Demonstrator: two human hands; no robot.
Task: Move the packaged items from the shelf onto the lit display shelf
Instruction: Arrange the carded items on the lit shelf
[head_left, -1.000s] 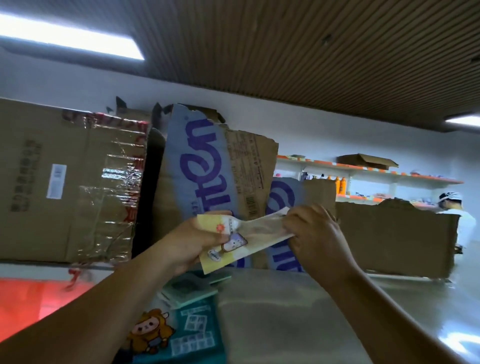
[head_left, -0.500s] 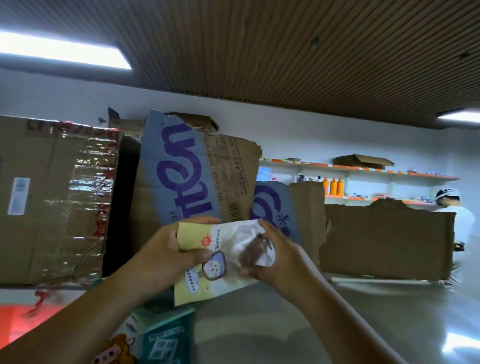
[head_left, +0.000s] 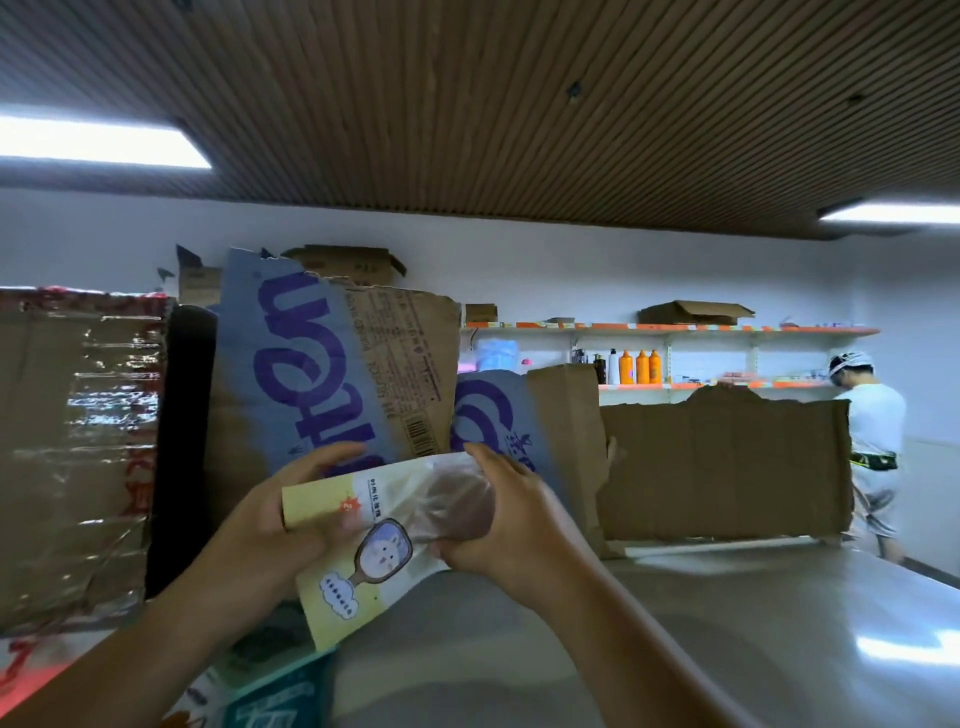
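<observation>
Both hands are engaged on one item. The left hand (head_left: 260, 525) grips the yellow end of a pale yellow and clear plastic packet (head_left: 363, 556), thumb over its front. The right hand (head_left: 514, 525) curls round the clear end, where a brown item shows through. The packet is held tilted in the air above the near left part of the grey glossy surface (head_left: 727, 649), not touching it.

Along the far edge stand a tall blue-printed cardboard box (head_left: 322, 374) and a low torn brown cardboard panel (head_left: 727, 467). A tape-wrapped carton (head_left: 72, 457) closes the left side. Teal printed packets (head_left: 280, 696) lie at the near left edge. The right half of the surface is bare.
</observation>
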